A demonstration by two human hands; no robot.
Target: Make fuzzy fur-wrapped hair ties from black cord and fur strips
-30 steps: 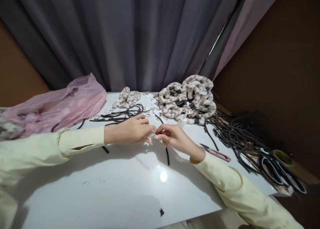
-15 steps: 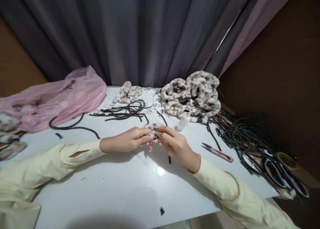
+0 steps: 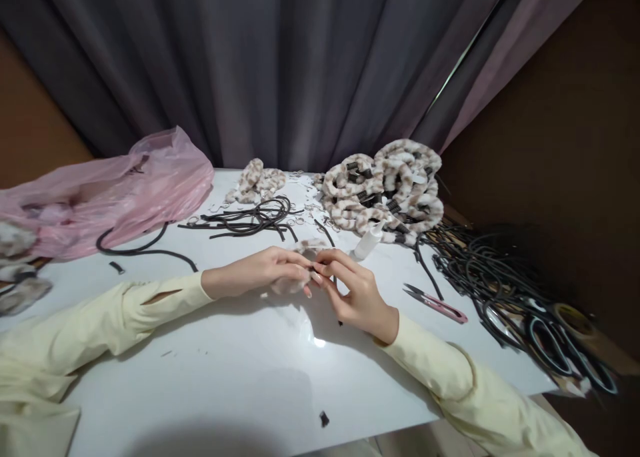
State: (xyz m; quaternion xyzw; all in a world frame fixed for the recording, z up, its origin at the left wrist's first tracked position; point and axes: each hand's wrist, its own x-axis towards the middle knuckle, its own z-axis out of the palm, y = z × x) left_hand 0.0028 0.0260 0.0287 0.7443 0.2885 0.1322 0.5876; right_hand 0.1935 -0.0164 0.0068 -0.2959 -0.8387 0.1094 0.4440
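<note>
My left hand [image 3: 265, 271] is closed on a plush tube [image 3: 291, 285], white with brown spots, which shows below the fingers and again just behind them. My right hand [image 3: 356, 292] meets it at the fingertips, thumb and forefinger pinching a small dark piece [image 3: 313, 269] at the tube. Whether that piece is the tube's end or a separate part is hidden by the fingers. Partly behind my right hand, a black cord [image 3: 326, 232] lies on the table.
Black cords [image 3: 250, 220] and a spotted plush loop [image 3: 256, 182] lie behind my hands. Further right are a pile of plush loops [image 3: 355, 184], a small white bottle [image 3: 369, 241], pink thread snips [image 3: 436, 304] and tangled black cords [image 3: 470, 264]. A pink plastic bag [image 3: 165, 170] lies left.
My left fingers have stretched out more, and more of the plush tube shows beneath them. My right hand has shifted slightly, its pinch still at the dark piece.
</note>
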